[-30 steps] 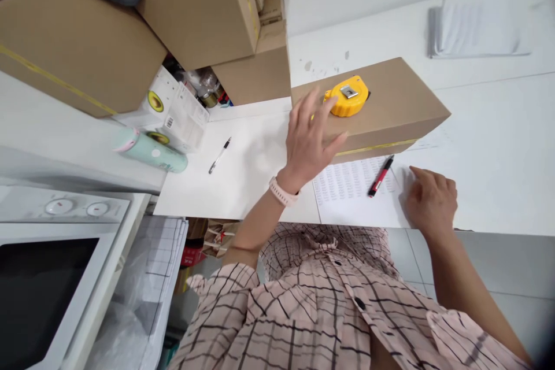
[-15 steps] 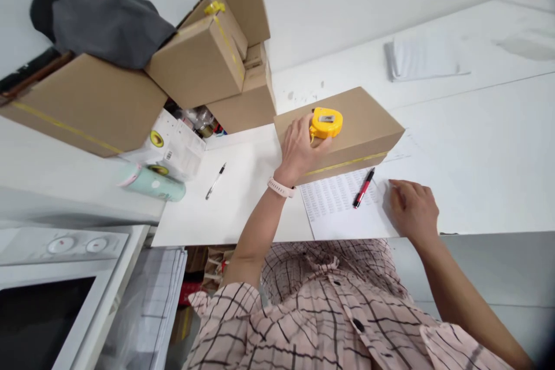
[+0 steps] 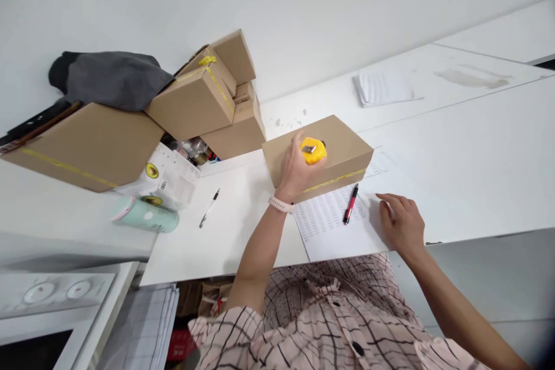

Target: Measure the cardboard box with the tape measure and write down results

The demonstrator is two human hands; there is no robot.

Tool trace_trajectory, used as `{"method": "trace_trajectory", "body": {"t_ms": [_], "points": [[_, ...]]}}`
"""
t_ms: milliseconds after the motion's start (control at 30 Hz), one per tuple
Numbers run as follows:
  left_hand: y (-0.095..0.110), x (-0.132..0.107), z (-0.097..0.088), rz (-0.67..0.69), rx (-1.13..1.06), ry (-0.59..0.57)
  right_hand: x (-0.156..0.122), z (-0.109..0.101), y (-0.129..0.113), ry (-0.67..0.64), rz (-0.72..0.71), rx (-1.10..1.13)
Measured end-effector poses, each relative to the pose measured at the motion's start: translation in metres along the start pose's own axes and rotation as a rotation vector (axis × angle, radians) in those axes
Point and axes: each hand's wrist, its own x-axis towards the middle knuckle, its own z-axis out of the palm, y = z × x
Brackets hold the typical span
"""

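My left hand (image 3: 298, 169) is closed around a yellow tape measure (image 3: 314, 151), over the top of a closed cardboard box (image 3: 336, 141). A strip of yellow tape runs along the box's front side. Partly under that box lies a printed sheet (image 3: 327, 231) with columns of text. On the sheet rests a red and black pen (image 3: 351, 204). To the right of the paper, my right hand (image 3: 402, 222) lies on the white table with its fingers loosely bent and nothing visible in them.
Stacked cardboard boxes (image 3: 186, 101) stand at the left, with a dark grey cloth (image 3: 117, 81) on top. A mint bottle (image 3: 147, 215) lies near an avocado-printed carton (image 3: 173, 176). A clear pen (image 3: 209, 208) is on the table (image 3: 243, 214); folded papers (image 3: 384, 88) lie at the back.
The tape measure has turned in my left hand, its metal clip now tilted. The camera view has shifted, so the scene sits lower. My right hand stays on the table.
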Motion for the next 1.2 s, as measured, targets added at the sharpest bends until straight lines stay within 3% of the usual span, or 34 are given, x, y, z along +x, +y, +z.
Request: {"method": "trace_trajectory", "body": {"t_ms": [67, 100, 200, 267, 333, 500, 667, 767, 900, 1033, 1100, 1200], "points": [[0.002, -0.018, -0.008, -0.075, -0.354, -0.213, 0.003, -0.011, -0.028, 0.016, 0.179, 0.255], [0.002, -0.029, -0.012, -0.108, -0.525, -0.333, 0.006, -0.018, -0.043, -0.037, 0.286, 0.433], [-0.001, -0.061, -0.021, -0.16, -0.818, -0.542, 0.02, -0.034, -0.085, -0.32, 0.448, 0.981], [-0.006, -0.078, -0.025, -0.193, -0.855, -0.552, 0.031, -0.04, -0.103, -0.479, 0.477, 1.152], [-0.01, -0.089, -0.03, -0.232, -0.844, -0.538, 0.039, -0.041, -0.113, -0.587, 0.519, 1.181], [-0.018, -0.098, -0.045, -0.273, -0.818, -0.541, 0.048, -0.029, -0.126, -0.769, 0.662, 1.253], [-0.014, -0.1, -0.058, -0.278, -0.842, -0.411, 0.06, -0.021, -0.138, -0.784, 0.657, 1.248], [-0.011, -0.099, -0.07, -0.269, -0.825, -0.345, 0.082, -0.022, -0.136, -0.783, 0.577, 1.188], [-0.019, -0.093, -0.099, -0.23, -0.773, -0.148, 0.145, -0.027, -0.11, -0.581, 0.41, 1.108], [-0.041, -0.078, -0.139, -0.271, -0.708, 0.043, 0.213, -0.026, -0.072, -0.404, 0.404, 1.053], [-0.055, -0.068, -0.158, -0.3, -0.673, 0.079, 0.233, -0.02, -0.058, -0.382, 0.439, 1.033], [-0.076, -0.052, -0.179, -0.326, -0.642, 0.11, 0.24, -0.006, -0.048, -0.371, 0.471, 0.96]]}}
